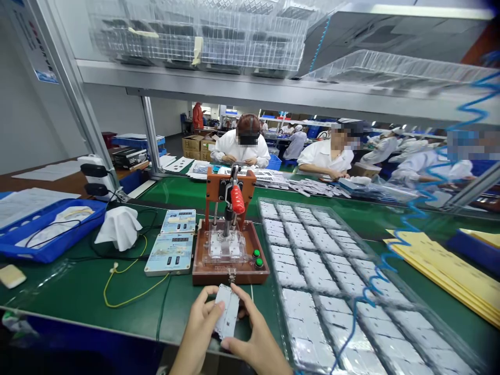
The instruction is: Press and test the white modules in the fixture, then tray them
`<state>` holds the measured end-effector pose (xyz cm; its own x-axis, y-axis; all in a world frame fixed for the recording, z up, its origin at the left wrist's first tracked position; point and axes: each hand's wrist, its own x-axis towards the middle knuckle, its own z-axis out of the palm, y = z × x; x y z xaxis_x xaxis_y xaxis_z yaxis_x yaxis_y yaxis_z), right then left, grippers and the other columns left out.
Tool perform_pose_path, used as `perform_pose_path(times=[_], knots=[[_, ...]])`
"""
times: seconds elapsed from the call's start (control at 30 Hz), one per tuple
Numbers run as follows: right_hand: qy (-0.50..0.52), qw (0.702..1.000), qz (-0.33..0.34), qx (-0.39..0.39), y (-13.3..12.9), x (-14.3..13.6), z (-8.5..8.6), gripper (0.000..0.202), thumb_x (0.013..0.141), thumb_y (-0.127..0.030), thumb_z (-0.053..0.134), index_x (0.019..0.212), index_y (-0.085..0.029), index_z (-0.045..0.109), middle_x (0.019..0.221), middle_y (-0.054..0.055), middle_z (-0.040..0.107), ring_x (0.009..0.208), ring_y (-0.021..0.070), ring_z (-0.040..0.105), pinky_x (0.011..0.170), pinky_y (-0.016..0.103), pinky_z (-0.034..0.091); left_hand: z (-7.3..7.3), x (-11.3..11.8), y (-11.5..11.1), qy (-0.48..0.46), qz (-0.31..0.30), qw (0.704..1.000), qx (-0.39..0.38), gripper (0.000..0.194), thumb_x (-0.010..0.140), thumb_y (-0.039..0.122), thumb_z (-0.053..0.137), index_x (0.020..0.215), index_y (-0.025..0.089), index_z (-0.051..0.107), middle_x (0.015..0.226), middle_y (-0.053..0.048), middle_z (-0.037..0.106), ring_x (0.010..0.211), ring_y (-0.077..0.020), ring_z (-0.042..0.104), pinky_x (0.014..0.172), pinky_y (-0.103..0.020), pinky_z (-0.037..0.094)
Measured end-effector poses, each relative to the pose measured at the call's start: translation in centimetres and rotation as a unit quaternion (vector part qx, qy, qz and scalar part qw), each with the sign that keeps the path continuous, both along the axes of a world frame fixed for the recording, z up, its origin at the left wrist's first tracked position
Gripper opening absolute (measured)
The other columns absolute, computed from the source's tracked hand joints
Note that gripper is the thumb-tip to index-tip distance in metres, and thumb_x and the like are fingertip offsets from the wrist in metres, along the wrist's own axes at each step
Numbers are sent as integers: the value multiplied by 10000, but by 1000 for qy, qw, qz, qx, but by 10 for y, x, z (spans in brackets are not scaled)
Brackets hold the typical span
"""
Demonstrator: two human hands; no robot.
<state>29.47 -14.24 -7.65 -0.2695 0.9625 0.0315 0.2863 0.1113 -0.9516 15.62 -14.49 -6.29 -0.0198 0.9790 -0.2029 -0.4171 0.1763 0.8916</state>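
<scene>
A thin, light-grey rectangular plate with small holes (227, 314), perhaps a circuit board panel, is held between my two hands over the bench's front edge. My left hand (201, 325) pinches its left side, the thumb lying on its face. My right hand (253, 330) grips the right side, with fingertips at the top corner and the thumb at the lower corner. Just beyond stands a brown test fixture (230, 273) with a red-handled toggle clamp (236, 200), a clear press plate (226, 245) and two green buttons (258, 262).
Right of the fixture, a clear tray (275, 276) holds rows of similar grey plates. Two meter boxes (170, 255) with a yellow wire stand left, near a blue bin (50, 247). A coiled blue hose (410, 219) hangs at right. Co-workers (242, 148) sit opposite, below an overhead shelf (234, 83).
</scene>
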Motion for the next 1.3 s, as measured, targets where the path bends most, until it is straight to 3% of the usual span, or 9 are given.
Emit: perform_pose_path(times=[0.17,0.33,0.47,0.63,0.83,1.03,1.2,1.3], knots=[[-9,1000,26,-6,-2,1,9,936,533,-312,800,1365,-215,382,1266,102,489,978,249,515,907,363,415,0,-2,0,-4,11,1000,-15,485,656,471,743,964,191,495,627,-9,635,521,-151,570,459,-195,350],[-15,1000,12,-10,-1,0,6,811,585,-234,720,1330,-209,400,1250,93,482,981,234,507,907,351,408,5,-5,0,-36,-19,999,-22,492,654,436,755,981,181,489,635,-13,640,574,-167,598,511,-220,399],[9,1000,29,-7,2,2,-1,796,643,-308,691,1351,-206,342,1281,104,458,1036,245,496,948,365,376,7,-9,1,-85,-6,996,-38,505,639,367,781,1017,182,501,660,-5,651,622,-164,612,580,-230,429],[49,998,45,0,3,6,-1,830,655,-419,714,1359,-224,320,1320,110,445,1155,279,460,990,375,345,9,-16,4,-150,-25,985,-81,507,624,312,786,1037,169,529,812,-76,694,781,-245,660,645,-281,467],[94,993,65,11,3,8,-3,844,642,-446,734,1359,-239,340,1369,108,410,1255,288,394,1035,377,322,4,-20,5,-161,-51,982,-86,494,637,285,783,1058,153,560,912,-98,691,854,-251,656,704,-292,484],[6,994,92,63,6,4,-4,849,659,-351,737,1397,-239,332,1415,103,353,1305,271,341,1077,376,290,-2,-19,6,-113,-148,981,-44,506,692,283,760,1118,112,548,930,-135,674,679,-207,656,630,-305,500],[-42,993,70,80,7,2,-12,882,693,-320,707,1440,-224,248,1430,114,346,1277,277,389,1052,385,349,0,-16,7,-120,-104,987,-21,444,679,270,774,1044,116,573,854,-100,670,647,-167,639,611,-261,496],[-118,984,81,107,-2,9,0,747,791,-332,621,1439,-240,260,1425,122,363,1276,289,399,1034,424,377,-2,-18,8,-148,-96,984,-23,411,689,244,764,1033,124,573,850,-92,666,644,-164,637,601,-259,493]])
